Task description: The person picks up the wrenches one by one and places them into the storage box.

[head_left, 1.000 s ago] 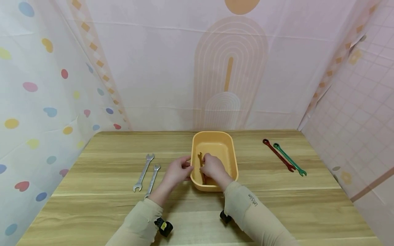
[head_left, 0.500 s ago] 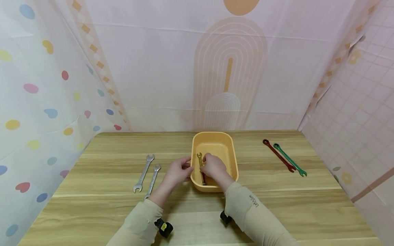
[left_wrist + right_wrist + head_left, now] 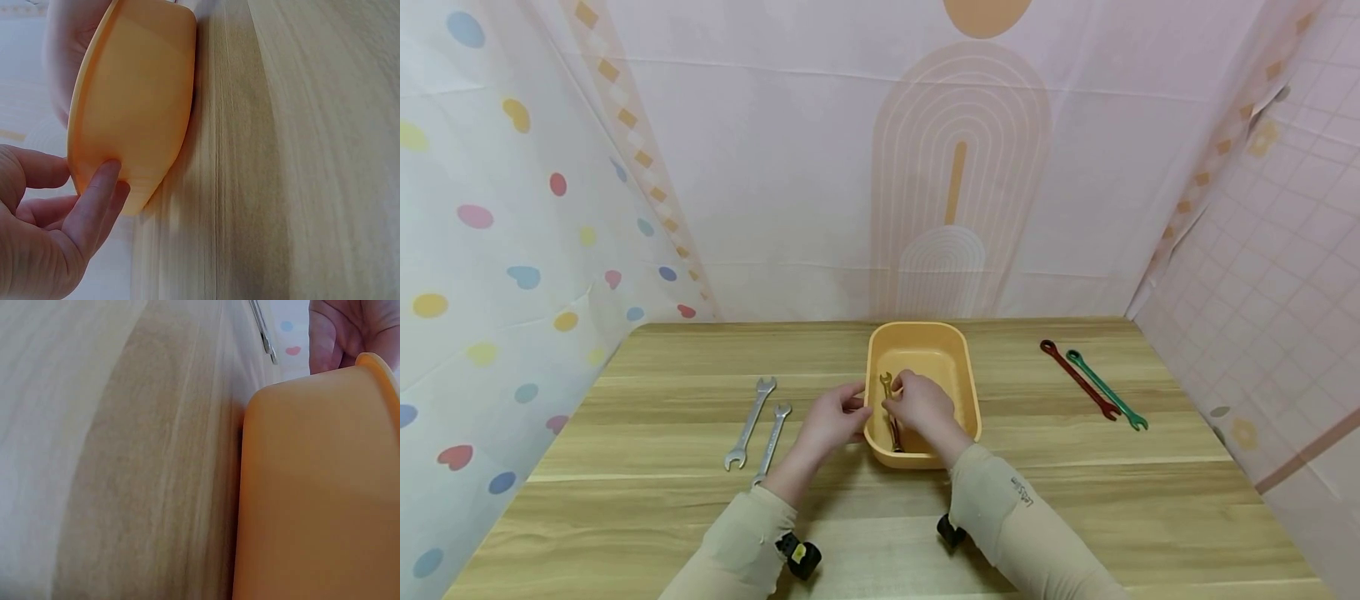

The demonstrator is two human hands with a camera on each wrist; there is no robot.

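Wrench (image 3: 890, 404) (yellowish, small) sits in the orange tub (image 3: 958, 346) at centre frame, leaning up against the tub's left wall, its open end near the rim. Your right hand (image 3: 922, 407) is down inside the tub with fingers curled round the wrench shaft, so it is grasping it; a darker wrench seems to lie under it, hard to tell. Your left hand (image 3: 832, 419) pinches the tub's left wall, thumb over the rim and fingers (image 3: 94, 200) on the outside in the left wrist view, steadying it on the wooden table (image 3: 625, 500).

Step in hand, as I judge it: setting the wrench down in the tub. Next move likely calls for loosening the right-hand grip so the wrench lies flat, while the left keeps the tub from sliding.

Two silver wrenches (image 3: 758, 423) lie just left of the left hand; a red wrench (image 3: 1078, 378) and green wrench (image 3: 1107, 389) lie side by side at right, well apart from the tub.
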